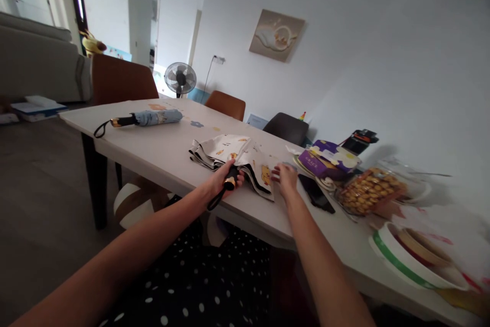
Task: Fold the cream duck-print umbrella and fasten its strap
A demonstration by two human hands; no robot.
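Observation:
A white umbrella [222, 147] with small cartoon prints and dark edging lies on the table, its canopy loosely folded and spread out. My left hand [227, 176] is closed around its black handle, which has a gold ring and a wrist strap and points toward me. Beside the canopy's right edge is my right hand [284, 176], fingers apart and slightly curled, holding nothing; whether the fingertips touch the cloth I cannot tell. A blue-grey umbrella [158, 117], rolled up, rests at the table's far left with its black strap over the edge.
To the right are a dark phone [316, 193], a purple tissue box [329, 157], a clear container of round brown snacks [373, 190] and a white-and-green bowl [398, 260]. Chairs [225, 104] and a standing fan [180, 78] are beyond the white table [153, 156].

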